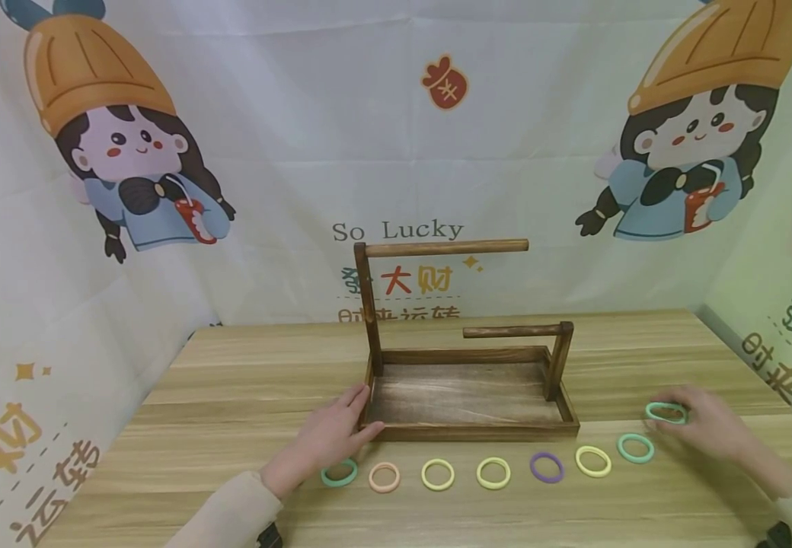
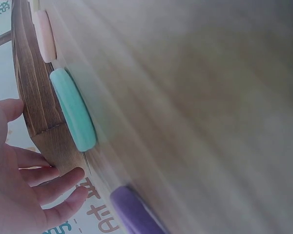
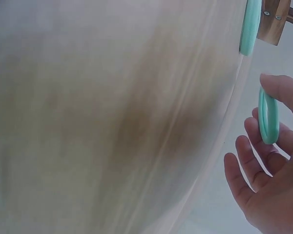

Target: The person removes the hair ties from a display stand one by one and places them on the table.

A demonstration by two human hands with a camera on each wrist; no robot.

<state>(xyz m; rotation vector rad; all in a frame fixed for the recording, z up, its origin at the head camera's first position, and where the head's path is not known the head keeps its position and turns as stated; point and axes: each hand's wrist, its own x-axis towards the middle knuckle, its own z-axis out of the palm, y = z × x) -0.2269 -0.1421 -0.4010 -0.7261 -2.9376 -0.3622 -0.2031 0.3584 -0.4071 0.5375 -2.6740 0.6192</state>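
My left hand (image 1: 327,430) rests against the left front corner of a dark wooden tray (image 1: 471,433), thumb at the front wall and fingers along the side. Off to the right, my right hand (image 1: 707,426) pinches a mint-green hair tie (image 3: 272,131) between thumb and fingers, raised off the table. Another mint-green hair tie (image 1: 636,460) lies just left of that hand. A teal hair tie (image 2: 74,111) lies near the left hand, partly covered by the wrist in the head view. The left wrist view also has a purple hair tie (image 2: 134,212), hidden in the head view.
In a row before the tray lie an orange hair tie (image 1: 384,489), yellow ones and a purple one (image 1: 547,479). Two wooden posts rise from the tray, bearing a high bar (image 1: 447,248) and a lower bar (image 1: 512,332). A printed cloth (image 1: 286,152) hangs behind the table.
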